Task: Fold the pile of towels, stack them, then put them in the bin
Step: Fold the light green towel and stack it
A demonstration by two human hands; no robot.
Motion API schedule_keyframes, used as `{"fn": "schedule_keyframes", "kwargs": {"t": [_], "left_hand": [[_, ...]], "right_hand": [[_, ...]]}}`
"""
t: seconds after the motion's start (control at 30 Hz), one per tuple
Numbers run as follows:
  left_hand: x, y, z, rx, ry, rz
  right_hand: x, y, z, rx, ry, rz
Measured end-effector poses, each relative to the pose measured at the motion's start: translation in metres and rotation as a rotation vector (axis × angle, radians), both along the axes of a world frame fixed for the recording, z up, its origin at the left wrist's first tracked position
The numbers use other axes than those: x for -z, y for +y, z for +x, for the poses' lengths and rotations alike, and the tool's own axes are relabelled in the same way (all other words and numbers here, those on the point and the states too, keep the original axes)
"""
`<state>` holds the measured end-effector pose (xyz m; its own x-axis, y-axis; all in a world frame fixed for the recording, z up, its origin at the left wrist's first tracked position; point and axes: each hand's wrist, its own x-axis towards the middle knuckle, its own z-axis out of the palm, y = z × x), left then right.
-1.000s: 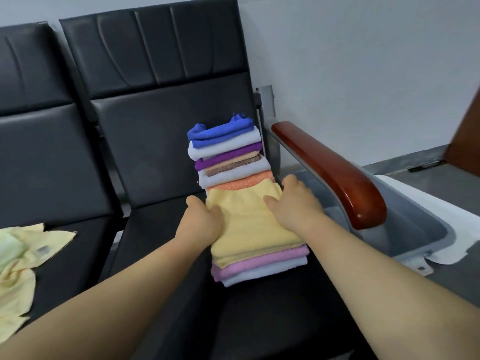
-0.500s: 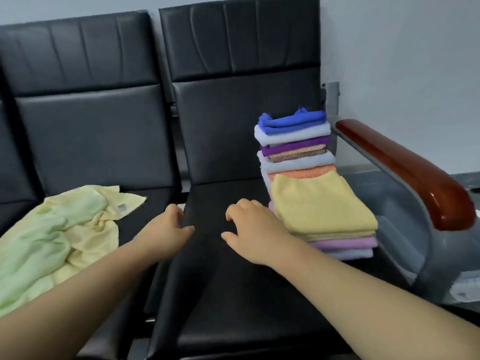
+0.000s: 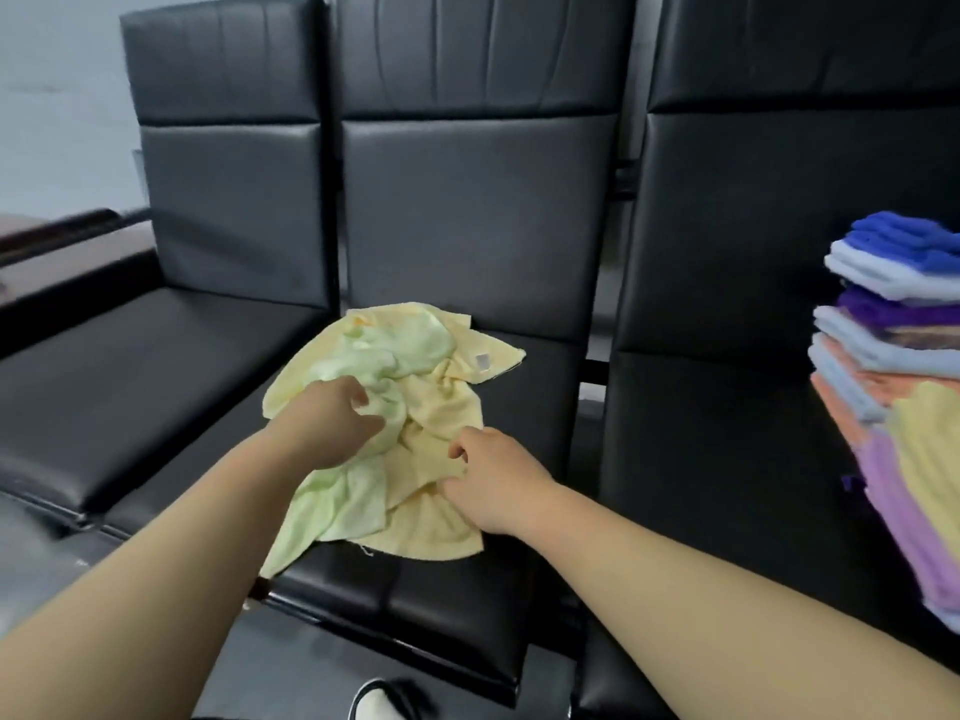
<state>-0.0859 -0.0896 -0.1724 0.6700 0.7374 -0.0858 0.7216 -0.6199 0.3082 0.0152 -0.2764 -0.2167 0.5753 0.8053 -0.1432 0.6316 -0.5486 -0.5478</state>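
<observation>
A crumpled heap of a pale green towel (image 3: 410, 345) and a pale yellow towel (image 3: 441, 402) lies on the middle black seat (image 3: 467, 589). My left hand (image 3: 332, 423) sits on the heap with its fingers curled into the green cloth. My right hand (image 3: 493, 475) lies on the yellow cloth, fingers bent and pinching a fold. A tall stack of folded towels (image 3: 893, 366) in blue, white, purple, orange, yellow and lilac stands on the right seat at the frame's edge. The bin is out of view.
Three black padded seats with tall backs stand in a row; the left seat (image 3: 130, 376) is bare. A dark wooden armrest (image 3: 57, 231) shows at the far left. A shoe (image 3: 379, 704) shows on the grey floor below the seat edge.
The view has swung left from the folded stack to the loose towels. Both hands left the stack, crossed the seat and now take hold of the crumpled heap.
</observation>
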Motion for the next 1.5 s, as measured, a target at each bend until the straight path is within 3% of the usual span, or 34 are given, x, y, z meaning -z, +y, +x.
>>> {"fn": "schedule_keyframes", "kwargs": {"t": [0.23,0.37,0.5,0.57,0.67,0.8,0.9,1.07,1.2,1.33,1.43,1.5], "left_hand": [[0.026,0.025,-0.004,-0.133,-0.068,-0.077],[0.035,0.034,0.001,-0.095,-0.084,-0.001],[0.012,0.021,0.012,-0.093,-0.29,0.005],[0.0,0.006,0.018,-0.107,-0.445,-0.146],[-0.014,-0.013,0.027,-0.079,-0.743,-0.602],[-0.03,-0.036,0.035,-0.012,-0.888,-0.965],[-0.037,-0.052,0.039,-0.039,-0.894,-1.062],[-0.022,-0.064,0.043,-0.32,-0.758,-1.138],[-0.013,-0.069,0.041,-0.529,-0.677,-1.21],[-0.016,-0.083,0.044,-0.628,-0.731,-1.348],[-0.021,-0.102,0.051,-0.546,-0.859,-1.496],[-0.02,-0.104,0.06,-0.522,-0.945,-1.475]], "right_hand": [[0.012,0.038,0.0,-0.01,-0.028,-0.066],[0.013,0.041,0.002,-0.041,-0.019,-0.115],[0.001,0.034,0.012,0.008,0.237,-0.025],[-0.007,0.029,0.016,0.026,0.409,0.068],[-0.013,0.021,0.02,-0.017,0.671,0.181],[-0.023,0.001,0.026,0.013,0.677,0.295],[-0.043,-0.031,0.039,0.05,0.641,0.422],[-0.089,-0.081,0.056,0.148,0.603,0.711],[-0.114,-0.1,0.049,0.186,0.91,0.886],[-0.119,-0.109,0.04,0.268,1.045,0.911],[-0.118,-0.117,0.041,0.305,1.029,0.85],[-0.119,-0.127,0.042,0.318,0.989,0.788]]}}
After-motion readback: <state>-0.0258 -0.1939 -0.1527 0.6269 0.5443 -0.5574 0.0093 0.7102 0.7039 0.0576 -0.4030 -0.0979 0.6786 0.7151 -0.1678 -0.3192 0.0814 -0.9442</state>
